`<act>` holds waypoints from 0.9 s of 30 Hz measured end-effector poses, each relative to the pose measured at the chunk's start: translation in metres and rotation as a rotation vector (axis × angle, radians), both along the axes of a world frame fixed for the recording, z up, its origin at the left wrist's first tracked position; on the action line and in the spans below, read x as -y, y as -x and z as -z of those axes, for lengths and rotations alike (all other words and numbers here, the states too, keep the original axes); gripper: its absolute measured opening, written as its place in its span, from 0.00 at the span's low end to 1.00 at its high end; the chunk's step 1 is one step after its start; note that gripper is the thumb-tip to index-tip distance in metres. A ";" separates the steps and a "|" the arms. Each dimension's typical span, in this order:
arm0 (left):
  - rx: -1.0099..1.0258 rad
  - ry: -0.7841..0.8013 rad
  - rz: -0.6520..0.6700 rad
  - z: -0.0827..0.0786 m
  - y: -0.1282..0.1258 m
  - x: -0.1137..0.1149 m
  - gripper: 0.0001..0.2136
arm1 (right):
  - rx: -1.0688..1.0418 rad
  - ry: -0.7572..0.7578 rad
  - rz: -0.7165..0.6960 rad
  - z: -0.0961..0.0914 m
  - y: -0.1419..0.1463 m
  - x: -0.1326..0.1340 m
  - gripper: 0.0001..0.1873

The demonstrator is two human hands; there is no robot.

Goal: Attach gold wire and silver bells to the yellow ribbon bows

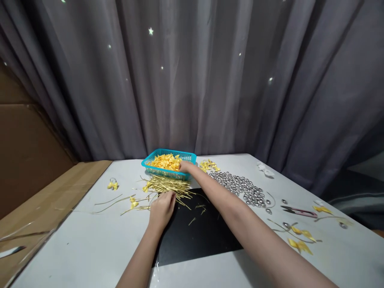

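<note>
My right hand (186, 165) reaches far forward to the near right edge of a turquoise basket (189, 156) filled with small yellow ribbon bows (165, 162); its fingers touch the bows and are mostly hidden. My left hand (163, 207) rests with fingers curled at the near edge of a pile of thin gold wire ties (169, 185), on the upper left corner of a black mat (196, 232). Whether it pinches a tie I cannot make out.
A heap of silver bells (240, 187) lies right of the wires. Loose yellow bows (209, 165) sit by the basket, more at left (113, 185) and right (301, 237). Small pink-handled snips (298, 211) lie at right. Cardboard (45, 200) borders the white table (90, 248); a grey curtain hangs behind.
</note>
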State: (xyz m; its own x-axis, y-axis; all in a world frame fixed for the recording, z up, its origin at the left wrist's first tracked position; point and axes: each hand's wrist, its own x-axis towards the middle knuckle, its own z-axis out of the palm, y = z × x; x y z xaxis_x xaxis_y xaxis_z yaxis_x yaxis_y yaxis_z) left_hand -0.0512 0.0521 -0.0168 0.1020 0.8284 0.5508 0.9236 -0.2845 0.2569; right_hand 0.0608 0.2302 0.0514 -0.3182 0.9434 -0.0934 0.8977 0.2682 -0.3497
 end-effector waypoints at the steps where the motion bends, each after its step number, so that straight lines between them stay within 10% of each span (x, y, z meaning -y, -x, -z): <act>1: 0.004 0.004 0.000 0.000 0.000 0.000 0.09 | 0.013 0.020 -0.003 0.000 0.002 -0.002 0.17; 15: 0.164 0.053 0.004 -0.003 0.000 0.003 0.09 | -0.233 -0.023 -0.029 -0.028 -0.021 0.011 0.18; 27: 0.923 0.357 0.355 -0.005 -0.034 0.007 0.17 | -0.753 0.481 -0.275 0.042 -0.079 0.189 0.25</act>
State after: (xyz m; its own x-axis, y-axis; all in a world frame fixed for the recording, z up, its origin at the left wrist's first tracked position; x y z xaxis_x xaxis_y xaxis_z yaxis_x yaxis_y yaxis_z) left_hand -0.0171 0.0452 -0.0121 0.0353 0.9627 0.2682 0.2049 -0.2696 0.9409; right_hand 0.1393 0.0416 0.0097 -0.6596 0.7397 -0.1329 0.3164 0.1129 -0.9419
